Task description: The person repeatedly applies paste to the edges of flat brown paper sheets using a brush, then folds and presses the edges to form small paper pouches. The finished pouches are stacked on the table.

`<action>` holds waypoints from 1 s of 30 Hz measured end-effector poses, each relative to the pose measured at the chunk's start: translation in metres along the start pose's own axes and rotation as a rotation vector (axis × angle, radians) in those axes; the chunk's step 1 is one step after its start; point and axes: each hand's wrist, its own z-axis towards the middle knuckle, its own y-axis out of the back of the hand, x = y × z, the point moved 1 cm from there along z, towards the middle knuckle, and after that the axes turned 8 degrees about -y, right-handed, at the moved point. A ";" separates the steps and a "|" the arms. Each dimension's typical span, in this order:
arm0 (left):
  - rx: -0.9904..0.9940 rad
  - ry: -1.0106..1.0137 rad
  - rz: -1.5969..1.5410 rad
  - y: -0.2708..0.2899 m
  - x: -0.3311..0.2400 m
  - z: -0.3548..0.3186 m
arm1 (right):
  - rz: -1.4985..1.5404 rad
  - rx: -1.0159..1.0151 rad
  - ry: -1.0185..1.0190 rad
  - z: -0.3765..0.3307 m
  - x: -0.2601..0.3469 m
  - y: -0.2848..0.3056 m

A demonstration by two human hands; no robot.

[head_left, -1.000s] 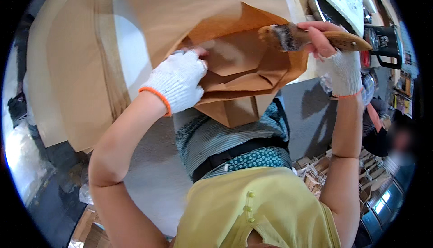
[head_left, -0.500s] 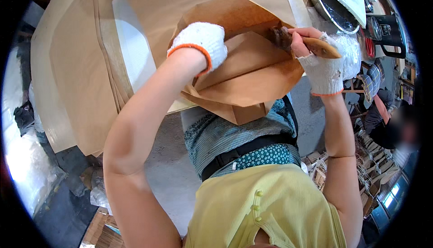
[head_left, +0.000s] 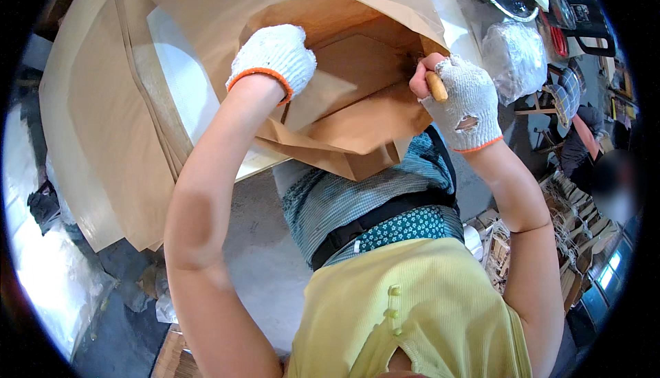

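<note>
The gloved right hand [head_left: 459, 99] grasps a wooden-handled brush [head_left: 436, 86] at the right side of an open brown paper bag [head_left: 368, 127], which juts past the near edge of the table [head_left: 251, 162]. The gloved left hand [head_left: 271, 60] dips into its left side, fingers hidden; whether they grip, I cannot tell. Hard brushing could crease the paper, or a poor hold let it slide off. Brown sheets [head_left: 96, 117] lie left; a black jug [head_left: 595, 24] stands far right.
</note>
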 end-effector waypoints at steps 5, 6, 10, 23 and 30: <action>0.005 0.026 0.007 0.015 0.005 -0.007 | 0.781 0.045 -0.123 0.027 -0.015 0.022; 0.036 0.041 -0.007 0.016 0.003 -0.005 | 0.911 0.140 -0.220 0.043 -0.018 0.029; -0.028 0.057 0.105 0.016 -0.015 -0.001 | 2.118 -0.233 -0.307 0.103 -0.039 -0.049; -0.740 0.081 -0.142 -0.085 -0.009 -0.063 | 1.585 0.014 -0.053 0.105 0.019 -0.107; -0.810 0.029 -0.262 -0.081 -0.021 -0.024 | 1.612 0.035 -0.145 0.119 0.035 -0.107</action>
